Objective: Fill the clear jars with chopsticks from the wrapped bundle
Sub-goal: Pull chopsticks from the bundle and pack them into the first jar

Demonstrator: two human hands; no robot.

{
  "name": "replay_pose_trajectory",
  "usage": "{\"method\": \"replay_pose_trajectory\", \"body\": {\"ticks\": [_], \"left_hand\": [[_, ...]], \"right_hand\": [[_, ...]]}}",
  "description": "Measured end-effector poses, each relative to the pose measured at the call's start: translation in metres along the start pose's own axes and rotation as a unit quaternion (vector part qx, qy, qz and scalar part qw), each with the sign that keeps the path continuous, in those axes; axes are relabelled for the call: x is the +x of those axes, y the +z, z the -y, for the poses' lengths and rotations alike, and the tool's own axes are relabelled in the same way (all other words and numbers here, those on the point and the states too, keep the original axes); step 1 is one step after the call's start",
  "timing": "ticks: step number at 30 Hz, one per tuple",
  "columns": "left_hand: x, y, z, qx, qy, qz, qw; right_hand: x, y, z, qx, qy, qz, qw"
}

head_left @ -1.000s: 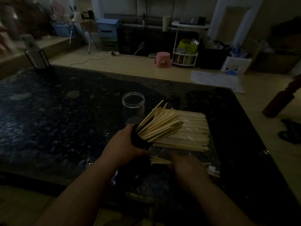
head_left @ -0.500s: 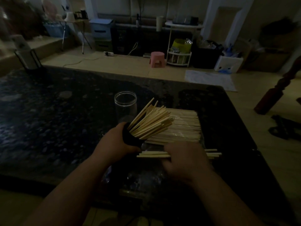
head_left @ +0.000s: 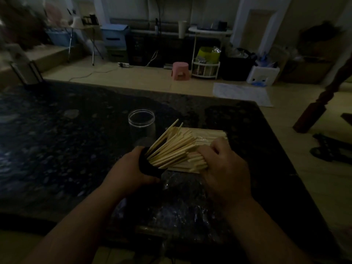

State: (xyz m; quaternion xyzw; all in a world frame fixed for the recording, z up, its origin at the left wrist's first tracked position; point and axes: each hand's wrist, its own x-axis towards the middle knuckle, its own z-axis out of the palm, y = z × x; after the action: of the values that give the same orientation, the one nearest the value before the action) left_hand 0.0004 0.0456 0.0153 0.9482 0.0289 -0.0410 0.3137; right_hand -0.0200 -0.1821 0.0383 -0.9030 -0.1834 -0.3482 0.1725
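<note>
Head camera looks forward and down, seemingly close over dim table [head_left: 57,149].

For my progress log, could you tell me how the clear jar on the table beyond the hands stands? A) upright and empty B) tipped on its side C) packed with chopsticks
A: the clear jar stands upright, its rim open and nothing inside; the chopsticks fan from the dark container in the left hand.

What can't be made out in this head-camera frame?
Head view, held jar: wall covered by the left hand and dimness.
Head view, right hand: its back hides the fingers, so its grip on the chopsticks is unsure.
Head view, empty jar: lower wall lost in dimness.
</note>
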Motion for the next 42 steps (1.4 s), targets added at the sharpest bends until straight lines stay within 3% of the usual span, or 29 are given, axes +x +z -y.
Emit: {"method": "replay_pose_trajectory", "body": {"ticks": [2,5,8,13,20,26,30,35,40,42], "left_hand": [[0.000,0.000,0.000,-0.001,0.006,0.004,1.000],[0.000,0.000,-0.001,0.007,0.019,0.008,1.000],[0.000,0.000,0.000,0.012,0.032,0.010,0.999],[0.000,0.001,0.001,0.006,0.040,0.006,0.999],[0.002,0.002,0.002,0.020,0.039,0.005,0.999],[0.001,0.003,0.004,0.021,0.042,0.000,0.999],[0.002,0.003,0.004,0.027,0.048,0.003,0.998],[0.003,0.005,0.004,0.030,0.053,0.007,0.998],[0.002,0.004,0.005,0.027,0.053,0.009,0.998],[0.002,0.005,0.004,0.026,0.054,0.008,0.998]], "right_hand": [[0.005,-0.007,0.003,0.060,0.013,-0.033,0.998],[0.011,-0.007,0.001,0.225,0.108,-0.049,0.967],[0.011,-0.007,0.009,0.190,0.072,-0.099,0.974],[0.011,0.000,0.011,0.249,0.082,-0.154,0.953],[0.014,0.001,0.015,0.313,0.131,-0.128,0.932],[0.010,0.011,0.019,0.423,0.243,-0.029,0.872],[0.011,0.013,0.015,0.353,0.253,-0.040,0.900],[0.009,0.024,0.005,0.333,0.293,0.014,0.896],[0.014,0.023,0.002,0.461,0.391,-0.007,0.796],[0.013,0.024,0.001,0.444,0.394,0.013,0.805]]}}
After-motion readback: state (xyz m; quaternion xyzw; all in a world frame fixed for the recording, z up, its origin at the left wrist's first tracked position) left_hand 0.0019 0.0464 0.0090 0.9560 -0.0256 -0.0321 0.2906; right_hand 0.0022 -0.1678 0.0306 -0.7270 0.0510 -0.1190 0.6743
